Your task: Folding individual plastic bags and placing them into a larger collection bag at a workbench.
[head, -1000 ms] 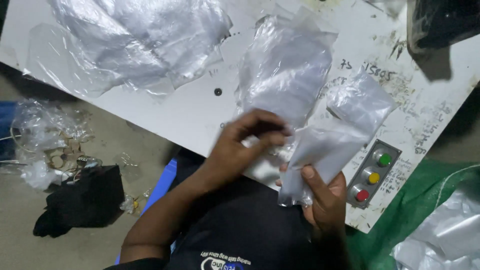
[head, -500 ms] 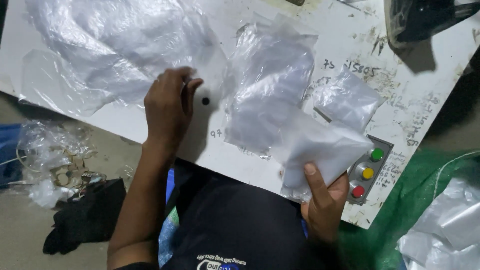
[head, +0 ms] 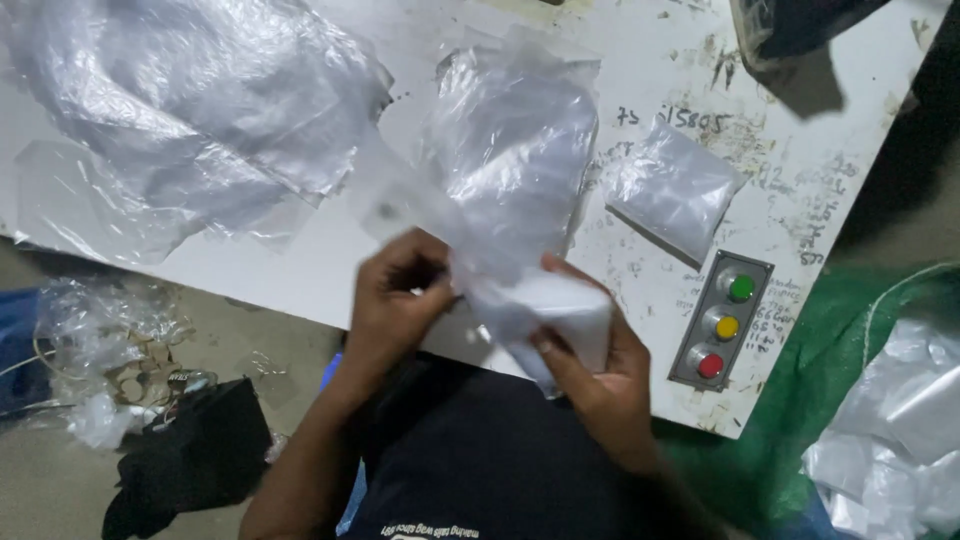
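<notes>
Your left hand [head: 400, 300] is curled shut, fingertips pinching the lower edge of a clear plastic bag [head: 515, 150]. Your right hand [head: 590, 375] is closed around a folded white bundle [head: 560, 312] at the near edge of the white surface [head: 300, 270], thumb pressed on top.

The bag stands up and away from both hands, its long axis running from your fingers toward the far side of the surface, with the mouth end down between the hands. The bundle sits just right of the bag's lower end, touching it. The left hand is nearer the bag's edge; the right has the bundle.

Count: one bag in hand; one small filled packet [head: 672, 188] lying flat to the right, well apart from your hands; one loose heap of clear bags [head: 190, 110] at far left. One button panel [head: 722, 322] with three buttons, green, yellow and red, right of the right hand. A green net sack [head: 850, 350] is on the floor at right, more plastic in it.
</notes>
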